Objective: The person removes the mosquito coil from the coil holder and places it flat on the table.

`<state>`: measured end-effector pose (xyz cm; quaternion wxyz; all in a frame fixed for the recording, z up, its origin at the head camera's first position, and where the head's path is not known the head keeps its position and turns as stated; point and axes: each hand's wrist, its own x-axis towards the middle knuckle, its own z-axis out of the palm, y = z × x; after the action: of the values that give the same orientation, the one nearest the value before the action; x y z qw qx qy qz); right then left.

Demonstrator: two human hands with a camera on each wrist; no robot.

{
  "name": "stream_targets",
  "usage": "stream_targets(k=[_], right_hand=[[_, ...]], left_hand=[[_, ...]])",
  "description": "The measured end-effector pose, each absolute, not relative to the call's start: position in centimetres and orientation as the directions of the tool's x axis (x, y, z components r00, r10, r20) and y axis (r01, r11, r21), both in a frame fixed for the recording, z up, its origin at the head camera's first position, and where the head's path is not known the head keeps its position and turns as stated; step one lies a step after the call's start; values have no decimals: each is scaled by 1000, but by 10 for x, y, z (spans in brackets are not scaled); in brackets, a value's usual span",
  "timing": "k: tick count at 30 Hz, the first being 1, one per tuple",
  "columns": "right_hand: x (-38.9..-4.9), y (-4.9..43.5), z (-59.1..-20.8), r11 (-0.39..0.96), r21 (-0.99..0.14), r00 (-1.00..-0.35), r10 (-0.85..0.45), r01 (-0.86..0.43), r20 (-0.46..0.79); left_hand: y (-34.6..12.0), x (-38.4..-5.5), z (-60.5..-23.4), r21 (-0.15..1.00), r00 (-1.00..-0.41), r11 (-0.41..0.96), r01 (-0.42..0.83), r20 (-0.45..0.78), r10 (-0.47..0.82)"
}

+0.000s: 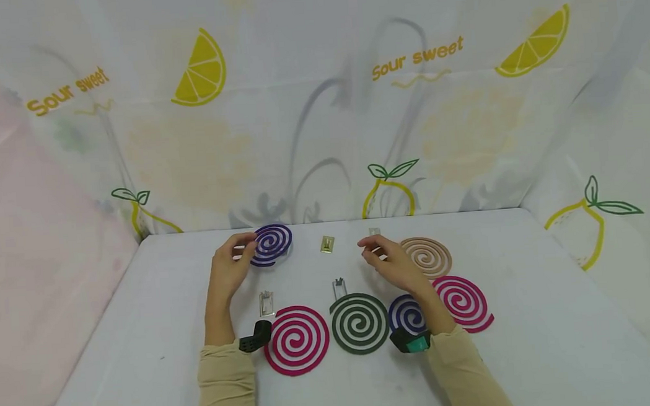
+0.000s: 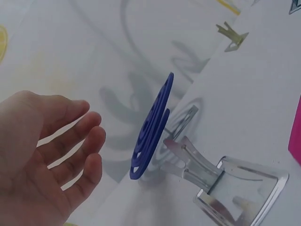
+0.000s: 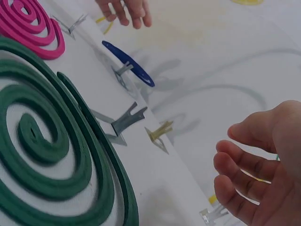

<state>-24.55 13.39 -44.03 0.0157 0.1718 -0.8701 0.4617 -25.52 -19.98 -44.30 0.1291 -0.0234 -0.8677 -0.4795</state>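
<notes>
A blue-purple mosquito coil (image 1: 271,243) stands tilted at the back left, on a small metal stand (image 3: 124,69) seen in the right wrist view. My left hand (image 1: 232,263) is beside its left edge. In the left wrist view, the fingers (image 2: 91,141) are loosely bent with a gap between them and the coil (image 2: 153,127). My right hand (image 1: 391,262) hovers over the table, loosely curled and holding nothing. A silver stand (image 1: 374,231) lies just beyond its fingertips, and a tan coil (image 1: 426,257) is at its right.
Along the front lie a pink coil (image 1: 297,341), a green coil (image 1: 360,324), a second blue coil (image 1: 407,315) partly under the right wrist, and another pink coil (image 1: 462,304). Metal stands sit behind: silver (image 1: 266,303), grey (image 1: 339,288) and gold (image 1: 327,244). A printed curtain (image 1: 298,136) borders the back.
</notes>
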Motion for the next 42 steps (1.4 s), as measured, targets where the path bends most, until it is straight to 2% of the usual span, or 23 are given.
stream_targets(k=[8,18,23,27,31,35,42], right_hand=[[-247,119,-441,381,-877,-928,-335,-294,165],[-249,95,-440,268,-935,-927,-350,-234,131],[-253,75,-439,218,-939,-907,-388,-265,165],[-255,58,-432,230,-940,-901,-411,-252,141],[-259,40,-428,287,-941,-907,-418,-179,46],[-265,19,-434,339,-932,-910,-414,-128,-26],[-274,-8,-441,351,-936,-914,-390,-36,-111]], left_hand=[[-209,-254,-452,845,-969,535,19,148,-199],[-212,-260,-465,866,-960,500,-20,124,-253],[-212,-261,-468,872,-961,489,-26,112,-252],[-212,-261,-469,874,-966,484,-47,84,-246],[-212,-260,-468,871,-970,487,-67,58,-238],[-213,-258,-467,865,-975,494,-89,25,-220],[-215,-259,-466,857,-985,509,-78,12,-172]])
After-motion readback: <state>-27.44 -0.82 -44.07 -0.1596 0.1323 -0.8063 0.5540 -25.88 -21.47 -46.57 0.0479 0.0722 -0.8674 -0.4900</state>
